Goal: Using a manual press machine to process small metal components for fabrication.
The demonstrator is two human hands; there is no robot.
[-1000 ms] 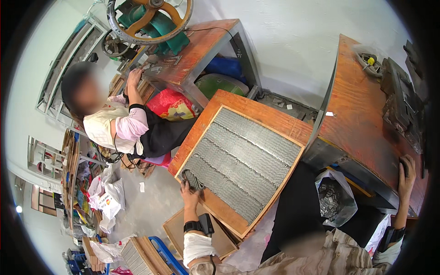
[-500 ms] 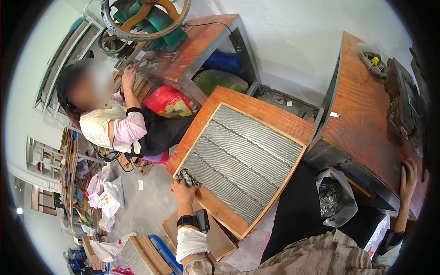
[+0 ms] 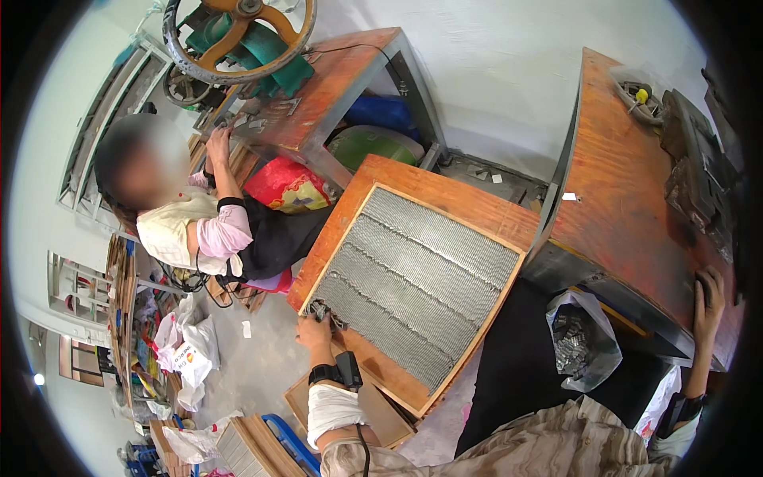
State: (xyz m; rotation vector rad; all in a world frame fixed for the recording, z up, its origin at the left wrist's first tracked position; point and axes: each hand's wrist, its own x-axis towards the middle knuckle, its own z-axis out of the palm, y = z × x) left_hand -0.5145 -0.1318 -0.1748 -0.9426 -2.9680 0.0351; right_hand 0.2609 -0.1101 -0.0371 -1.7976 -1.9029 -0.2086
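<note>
Head view shows the left hand [image 3: 315, 330] curled at loose metal pieces [image 3: 329, 315] in the left corner of a wooden tray [image 3: 449, 219], centre; whether it pinches any, I cannot tell. The right hand [image 3: 707, 302] rests on the right bench [image 3: 612, 215], grip unclear. Lettering marks a white bag [image 3: 192, 350], left.

Reaches forward from the lower edge of the view with the left forearm [image 3: 337, 407], nearly straight at the left wrist [image 3: 319, 358], and curls the left hand [image 3: 314, 332], back uppermost, too small in view to show how firmly. Stretches the right forearm [image 3: 699, 367] far out to the side and rests the right hand [image 3: 709, 304] palm down, loosely bent, well apart from the left.
</note>
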